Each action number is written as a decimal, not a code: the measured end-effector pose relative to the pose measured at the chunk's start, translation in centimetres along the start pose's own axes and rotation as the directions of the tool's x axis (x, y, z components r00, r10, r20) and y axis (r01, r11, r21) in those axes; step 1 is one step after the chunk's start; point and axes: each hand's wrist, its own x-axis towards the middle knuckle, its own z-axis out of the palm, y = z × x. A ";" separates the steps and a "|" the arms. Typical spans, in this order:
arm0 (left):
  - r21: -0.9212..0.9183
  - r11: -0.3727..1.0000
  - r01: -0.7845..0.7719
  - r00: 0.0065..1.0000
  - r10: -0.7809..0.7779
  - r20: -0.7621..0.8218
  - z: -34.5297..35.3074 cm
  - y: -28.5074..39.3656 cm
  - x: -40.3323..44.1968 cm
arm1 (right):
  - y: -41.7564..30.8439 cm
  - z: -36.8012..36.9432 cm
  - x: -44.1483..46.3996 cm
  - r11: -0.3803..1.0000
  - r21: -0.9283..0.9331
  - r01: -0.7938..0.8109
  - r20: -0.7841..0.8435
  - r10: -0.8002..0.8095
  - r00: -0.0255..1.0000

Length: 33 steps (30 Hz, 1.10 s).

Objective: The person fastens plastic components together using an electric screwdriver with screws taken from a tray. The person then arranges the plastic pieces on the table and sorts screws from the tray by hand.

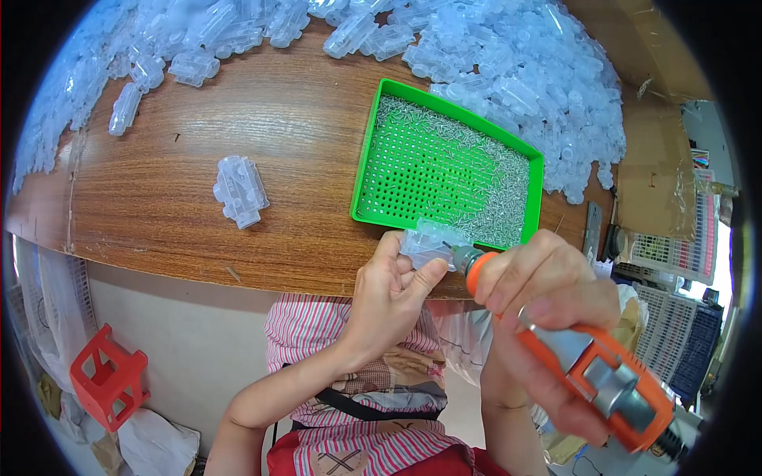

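Note:
Near the table's front edge, my left hand (pixel 390 297) grips a clear plastic housing (pixel 429 244) between thumb and fingers. My right hand (pixel 548 297) is wrapped round an orange electric screwdriver (pixel 611 373). The driver's tip meets the right side of the housing; whether a screw sits under it is too small to tell. Just behind the housing stands a green perforated tray (pixel 367 170) with many small silver screws (pixel 504 194) along its far and right sides. Another clear plastic housing (pixel 240 191) lies alone on the table to the left.
Heaps of clear plastic parts (pixel 508 71) cover the back of the wooden table (pixel 302 111). Cardboard (pixel 655 166) borders the right side. A red plastic stool (pixel 109 377) stands on the floor at lower left. Crates (pixel 667 317) are at the right.

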 end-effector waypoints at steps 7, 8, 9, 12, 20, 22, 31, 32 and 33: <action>0.044 0.999 -0.001 0.999 0.003 -0.040 0.2 -0.4 -0.2 | 0.4 0.3 -0.5 0.994 -0.094 0.052 0.101 -0.042 0.994; 0.098 0.995 0.000 0.999 0.004 -0.037 0.0 -0.6 -0.2 | 0.4 0.3 -0.5 0.994 -0.095 0.050 0.111 -0.039 0.993; 0.102 0.995 -0.002 0.999 0.005 -0.036 -0.1 -0.6 -0.2 | 0.4 0.2 -0.4 0.994 -0.095 0.045 0.116 -0.033 0.993; 0.075 0.997 -0.007 0.999 0.010 -0.031 -0.1 -0.6 -0.2 | 0.3 -0.1 -0.2 0.998 -0.062 0.001 0.114 0.006 0.993; 0.092 0.995 0.045 0.989 -0.058 0.136 -0.5 2.4 -1.6 | -2.4 -2.8 2.9 0.956 0.292 0.009 -0.259 0.071 0.963; 0.210 0.976 0.052 0.983 -0.087 0.160 -1.0 6.7 -3.0 | -2.1 -3.7 2.9 0.973 0.229 0.020 -0.318 0.055 0.947; 0.999 -0.029 0.013 0.956 0.292 -0.004 -7.8 16.9 1.1 | -0.2 -4.5 0.8 0.987 0.148 -0.061 -0.511 0.129 0.850; 0.988 -0.149 0.033 0.951 0.308 0.015 -7.5 17.4 1.4 | -0.3 -4.6 0.7 0.987 0.150 -0.049 -0.508 0.120 0.853; 0.963 -0.264 0.055 0.946 0.321 0.034 -7.2 17.8 1.7 | -0.4 -4.8 0.6 0.988 0.151 -0.039 -0.504 0.110 0.857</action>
